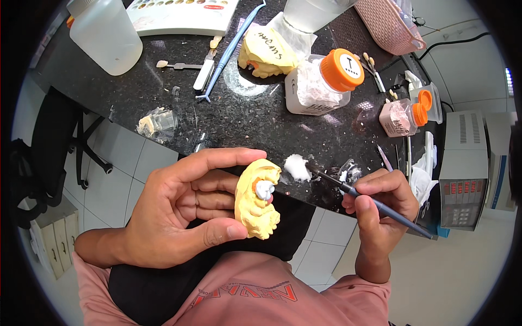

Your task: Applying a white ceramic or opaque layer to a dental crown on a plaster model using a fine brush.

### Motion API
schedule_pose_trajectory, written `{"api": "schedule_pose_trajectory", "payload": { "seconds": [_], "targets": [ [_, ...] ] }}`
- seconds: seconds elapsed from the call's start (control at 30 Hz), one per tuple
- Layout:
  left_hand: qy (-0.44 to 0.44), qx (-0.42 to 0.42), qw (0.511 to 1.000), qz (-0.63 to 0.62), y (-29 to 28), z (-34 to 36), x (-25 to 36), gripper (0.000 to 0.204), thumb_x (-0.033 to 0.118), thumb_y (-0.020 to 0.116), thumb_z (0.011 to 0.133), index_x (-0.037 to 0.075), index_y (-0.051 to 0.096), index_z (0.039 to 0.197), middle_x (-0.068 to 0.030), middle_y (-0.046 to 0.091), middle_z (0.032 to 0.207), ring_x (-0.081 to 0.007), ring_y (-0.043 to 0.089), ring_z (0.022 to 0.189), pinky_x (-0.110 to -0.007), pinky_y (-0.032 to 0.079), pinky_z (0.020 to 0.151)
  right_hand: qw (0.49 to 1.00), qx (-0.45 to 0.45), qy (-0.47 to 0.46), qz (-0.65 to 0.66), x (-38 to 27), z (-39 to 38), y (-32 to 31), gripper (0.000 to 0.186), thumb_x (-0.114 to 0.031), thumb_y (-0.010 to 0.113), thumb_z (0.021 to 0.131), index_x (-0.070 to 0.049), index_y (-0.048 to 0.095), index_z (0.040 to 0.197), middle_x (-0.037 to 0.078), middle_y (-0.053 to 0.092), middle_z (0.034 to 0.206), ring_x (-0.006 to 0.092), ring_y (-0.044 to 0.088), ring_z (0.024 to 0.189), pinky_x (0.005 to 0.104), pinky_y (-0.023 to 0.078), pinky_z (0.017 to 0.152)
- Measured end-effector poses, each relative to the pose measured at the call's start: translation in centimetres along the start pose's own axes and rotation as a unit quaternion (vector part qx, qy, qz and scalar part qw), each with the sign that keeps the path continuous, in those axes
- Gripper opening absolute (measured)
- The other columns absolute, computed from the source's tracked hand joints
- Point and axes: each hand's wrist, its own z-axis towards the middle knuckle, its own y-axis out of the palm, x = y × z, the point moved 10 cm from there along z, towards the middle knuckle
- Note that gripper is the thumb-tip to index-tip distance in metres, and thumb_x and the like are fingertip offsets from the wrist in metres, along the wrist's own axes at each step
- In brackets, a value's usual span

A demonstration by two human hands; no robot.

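Observation:
My left hand (179, 209) grips a yellow dental cast (253, 220) between thumb and fingers, held up in front of the table edge. On the cast sits a whitish-grey tooth crown (265, 190), with an orange patch beside it. My right hand (383, 209) pinches a dark-handled brush (356, 191) like a pen. Its dark tip reaches a mound of white paste (298, 168) on the black tabletop; whether it touches or only overlaps the edge, I cannot tell.
Behind the paste stand an orange-capped powder jar (315, 87) and another yellow cast (266, 51). A blue double-ended instrument (228, 57) lies left of them, near a white plastic bottle (106, 41). At right are a smaller powder jar (399, 117) and a grey machine (463, 163).

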Motion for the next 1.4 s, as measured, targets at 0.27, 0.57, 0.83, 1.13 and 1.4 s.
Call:
{"api": "schedule_pose_trajectory", "payload": {
  "seconds": [0.27, 0.57, 0.83, 1.13, 1.4],
  "targets": [
    [-0.017, -0.006, 1.000, 0.004, -0.1, 0.1, 0.0, 0.072, 0.010, 0.071, 0.082, -0.007, 0.027, 0.137, -0.0210, 0.055, 0.121, -0.0270, 0.058, 0.112, -0.036, 0.049, 0.096, 0.995, -0.024, -0.091, 0.020, -1.6, -0.4, 0.0, 0.015, 0.006, 0.065, 0.076, 0.007, 0.058, 0.090, 0.016, 0.062, 0.076, 0.0151, 0.062, 0.063, 0.0223, 0.050, 0.055],
    [-0.015, -0.037, 0.996, -0.076, 0.5, 0.1, 0.1, 0.056, -0.002, 0.057, 0.089, -0.005, 0.030, 0.138, -0.0197, 0.055, 0.122, -0.0199, 0.056, 0.113, -0.031, 0.047, 0.099, 0.955, -0.049, -0.283, -0.079, -5.3, -1.9, 4.1, 0.021, -0.001, 0.071, 0.073, -0.002, 0.062, 0.091, 0.010, 0.061, 0.078, 0.0193, 0.063, 0.063, 0.0249, 0.053, 0.051],
    [-0.031, -0.045, 0.995, -0.083, 0.6, 0.0, 0.2, 0.056, -0.002, 0.056, 0.089, -0.004, 0.029, 0.138, -0.0193, 0.055, 0.122, -0.0205, 0.054, 0.116, -0.031, 0.046, 0.099, 0.946, -0.049, -0.306, -0.094, -5.4, -1.8, 4.9, 0.019, -0.002, 0.073, 0.072, -0.003, 0.061, 0.087, 0.008, 0.061, 0.073, 0.0185, 0.063, 0.059, 0.0246, 0.053, 0.047],
    [-0.020, -0.050, 0.995, -0.086, 0.5, 0.2, 0.2, 0.056, -0.001, 0.057, 0.089, -0.004, 0.029, 0.138, -0.0180, 0.054, 0.122, -0.0194, 0.055, 0.115, -0.030, 0.046, 0.099, 0.947, -0.055, -0.300, -0.101, -5.3, -1.6, 5.1, 0.018, -0.003, 0.073, 0.072, -0.003, 0.062, 0.086, 0.008, 0.061, 0.071, 0.0182, 0.063, 0.058, 0.0247, 0.053, 0.047],
    [-0.025, -0.042, 0.995, -0.085, 0.4, 0.1, 0.1, 0.056, -0.001, 0.057, 0.089, -0.004, 0.030, 0.138, -0.0178, 0.055, 0.122, -0.0195, 0.055, 0.114, -0.030, 0.046, 0.099, 0.949, -0.046, -0.290, -0.112, -5.3, -1.5, 5.0, 0.019, -0.001, 0.071, 0.069, -0.003, 0.062, 0.085, 0.008, 0.061, 0.069, 0.0179, 0.063, 0.057, 0.0241, 0.053, 0.047]
  ]
}}
